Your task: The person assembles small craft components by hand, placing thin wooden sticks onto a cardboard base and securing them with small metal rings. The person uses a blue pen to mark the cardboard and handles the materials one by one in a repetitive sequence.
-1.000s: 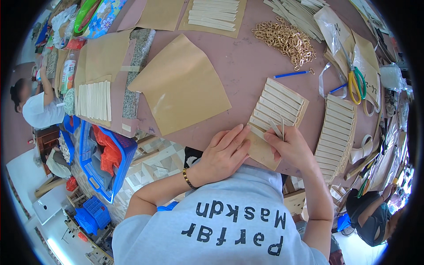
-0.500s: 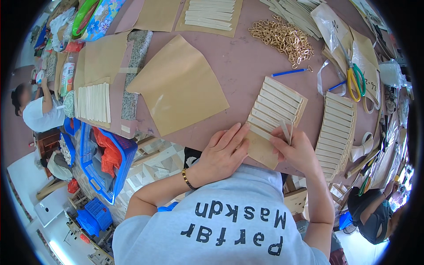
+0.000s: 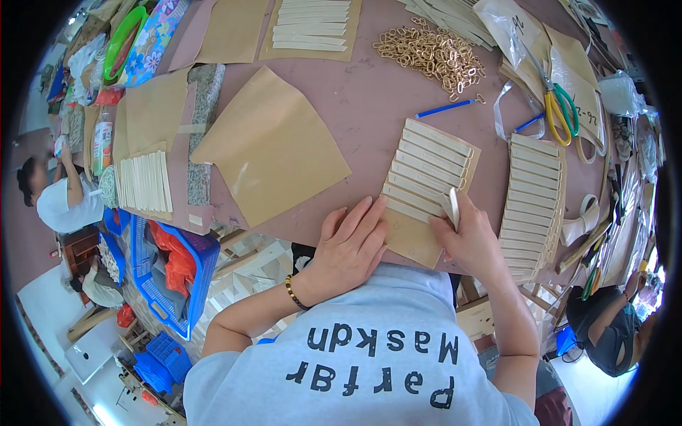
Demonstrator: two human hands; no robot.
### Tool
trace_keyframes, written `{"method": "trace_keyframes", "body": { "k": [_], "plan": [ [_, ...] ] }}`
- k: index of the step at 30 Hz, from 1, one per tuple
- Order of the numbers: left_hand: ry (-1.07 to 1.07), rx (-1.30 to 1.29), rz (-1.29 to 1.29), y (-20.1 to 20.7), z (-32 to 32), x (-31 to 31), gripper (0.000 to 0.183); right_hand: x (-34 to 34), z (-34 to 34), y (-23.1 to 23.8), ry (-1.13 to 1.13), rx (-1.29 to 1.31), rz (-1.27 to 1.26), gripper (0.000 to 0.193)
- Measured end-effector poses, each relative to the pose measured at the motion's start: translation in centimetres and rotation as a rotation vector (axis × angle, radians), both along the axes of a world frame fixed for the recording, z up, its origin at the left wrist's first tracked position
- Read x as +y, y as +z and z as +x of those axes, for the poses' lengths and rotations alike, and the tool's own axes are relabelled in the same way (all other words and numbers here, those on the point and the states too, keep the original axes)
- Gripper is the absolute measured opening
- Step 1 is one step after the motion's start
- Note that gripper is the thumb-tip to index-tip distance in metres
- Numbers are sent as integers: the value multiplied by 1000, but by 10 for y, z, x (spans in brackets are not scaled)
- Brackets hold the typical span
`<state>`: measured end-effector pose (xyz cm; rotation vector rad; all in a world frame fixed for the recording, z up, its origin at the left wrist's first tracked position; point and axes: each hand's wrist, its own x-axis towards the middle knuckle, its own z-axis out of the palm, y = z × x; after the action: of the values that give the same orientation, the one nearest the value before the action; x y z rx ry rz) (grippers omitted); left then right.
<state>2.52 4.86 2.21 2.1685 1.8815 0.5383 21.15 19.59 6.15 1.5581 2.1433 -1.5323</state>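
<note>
Cream strips [image 3: 452, 206], fanned a second ago, now bunch in the pinching right hand [image 3: 470, 238] over a brown card [image 3: 412, 241] at the table's [image 3: 334, 99] near edge, apparently exposing the nearest laid strip [image 3: 407, 206]; the left hand [image 3: 348, 247], fingers slightly spread, rests alongside.

1. The light is bright and quite even over the bench [image 3: 320, 82]; shadows are soft.
2. A white strip [image 3: 106, 414] glows at lower left, and glare washes the right edge.
3. Fisheye distortion bends the outer parts; corners are black.

The right grip [image 3: 469, 240] holds a pale strip [image 3: 452, 204]
</note>
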Motion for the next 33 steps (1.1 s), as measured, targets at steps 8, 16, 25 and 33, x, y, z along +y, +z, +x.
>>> {"method": "trace_keyframes", "body": {
  "k": [8,16,25,33],
  "plan": [
    [-8,-150,6,24,-12,36,34,15,11,14,-95,87,24,32],
    [35,-292,279,-6,-10,194,12,16,6,2,-356,542,-311,35],
    [135,-183,213,-20,5,231,13,16,-2,0,-443,653,-326,58],
    [110,-236,114,-18,0,234,14,18,-20,5,-555,680,-359,31]
  ]
}}
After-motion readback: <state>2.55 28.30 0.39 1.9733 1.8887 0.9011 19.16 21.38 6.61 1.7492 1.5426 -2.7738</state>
